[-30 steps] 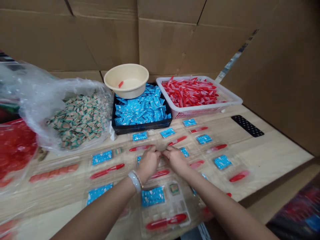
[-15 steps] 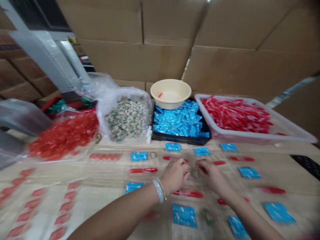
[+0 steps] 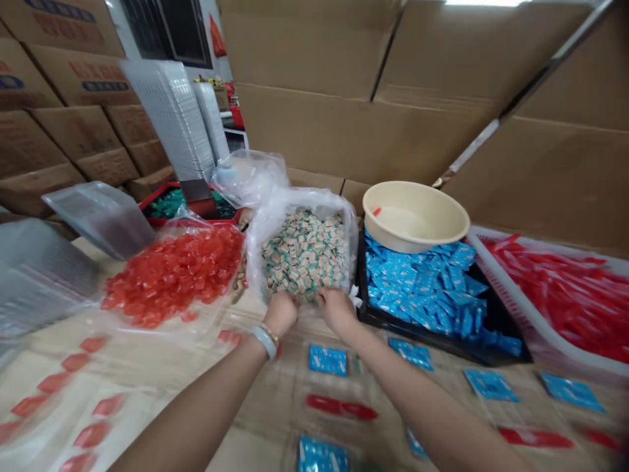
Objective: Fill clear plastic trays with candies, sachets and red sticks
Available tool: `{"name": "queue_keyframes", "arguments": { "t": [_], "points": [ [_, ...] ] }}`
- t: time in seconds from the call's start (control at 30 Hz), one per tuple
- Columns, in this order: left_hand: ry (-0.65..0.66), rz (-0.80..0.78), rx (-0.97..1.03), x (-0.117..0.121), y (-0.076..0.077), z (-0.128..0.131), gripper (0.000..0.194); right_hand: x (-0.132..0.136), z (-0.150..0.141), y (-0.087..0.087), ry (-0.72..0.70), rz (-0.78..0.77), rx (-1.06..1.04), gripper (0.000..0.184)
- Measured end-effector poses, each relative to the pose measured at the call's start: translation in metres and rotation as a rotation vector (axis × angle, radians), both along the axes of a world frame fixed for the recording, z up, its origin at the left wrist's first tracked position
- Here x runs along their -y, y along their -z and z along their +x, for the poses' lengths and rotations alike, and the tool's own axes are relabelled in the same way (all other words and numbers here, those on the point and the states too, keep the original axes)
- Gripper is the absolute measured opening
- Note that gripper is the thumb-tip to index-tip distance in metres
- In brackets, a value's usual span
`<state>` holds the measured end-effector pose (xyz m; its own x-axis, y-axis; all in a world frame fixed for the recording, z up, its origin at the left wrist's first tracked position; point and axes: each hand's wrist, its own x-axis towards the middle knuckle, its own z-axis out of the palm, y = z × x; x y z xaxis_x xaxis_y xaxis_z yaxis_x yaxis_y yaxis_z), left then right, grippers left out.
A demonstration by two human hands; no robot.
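At the front rim of a plastic-lined bin (image 3: pixel 253 262) are both my hands. Many small flat pieces in green and pale pink (image 3: pixel 307 249) fill the bin. My left hand (image 3: pixel 281 313), with a pale bangle at the wrist, reaches the bin's front left part, its fingers mostly hidden behind the hand. My right hand (image 3: pixel 337 311) is a little to its right, fingers bent down among the pieces, fingertips out of sight. Whether either hand grips a piece is too blurred to tell. Just below lies a blue packet (image 3: pixel 327 360), with a red plastic-looking stick (image 3: pixel 341 406) nearer me.
Left of the bin are red translucent pieces (image 3: pixel 171 275) on clear plastic. To the right, a cream basin (image 3: pixel 417 213) rests on blue packets in a black tray (image 3: pixel 491 354). A white tray (image 3: pixel 545 314) holds red sticks. Clear plastic trays (image 3: pixel 171 118) stand stacked behind.
Both hands have moved from the laid-out packets and red sticks to the bin of small green-and-pink pieces. The view has swung left, so the containers appear farther right.
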<state>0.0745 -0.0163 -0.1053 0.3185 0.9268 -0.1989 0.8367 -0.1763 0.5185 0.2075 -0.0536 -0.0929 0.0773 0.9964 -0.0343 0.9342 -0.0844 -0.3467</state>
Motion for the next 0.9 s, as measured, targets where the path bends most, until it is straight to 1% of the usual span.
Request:
{"name": "queue_keyframes", "arguments": {
  "t": [0.1, 0.2, 0.3, 0.4, 0.53, 0.63, 0.73, 0.9],
  "points": [
    [-0.045, -0.034, 0.021, -0.007, 0.011, 0.010, 0.022, -0.013, 0.002, 0.018, -0.032, -0.011, 0.021, 0.020],
    [-0.076, -0.052, 0.029, -0.010, 0.016, 0.016, 0.022, -0.015, 0.009, 0.025, -0.131, 0.006, 0.024, 0.026],
    [-0.100, -0.049, 0.015, -0.007, 0.015, 0.019, 0.021, -0.017, 0.014, 0.025, -0.240, 0.005, 0.016, 0.032],
    [-0.118, -0.031, -0.010, -0.001, 0.010, 0.022, 0.022, -0.021, 0.017, 0.025, -0.291, -0.019, 0.008, 0.032],
    [-0.117, -0.015, -0.036, 0.003, 0.003, 0.026, 0.022, -0.025, 0.019, 0.023, -0.318, -0.036, 0.027, 0.032],
    [-0.100, -0.009, -0.041, 0.003, 0.000, 0.026, 0.022, -0.023, 0.020, 0.020, -0.332, -0.033, 0.050, 0.027],
    [-0.079, 0.010, -0.033, 0.004, 0.000, 0.025, 0.020, -0.019, 0.021, 0.017, -0.334, -0.018, 0.041, 0.021],
    [-0.038, 0.133, 0.045, 0.011, 0.004, 0.022, 0.015, -0.016, 0.023, 0.017, -0.344, 0.016, 0.013, 0.016]
  ]
}}
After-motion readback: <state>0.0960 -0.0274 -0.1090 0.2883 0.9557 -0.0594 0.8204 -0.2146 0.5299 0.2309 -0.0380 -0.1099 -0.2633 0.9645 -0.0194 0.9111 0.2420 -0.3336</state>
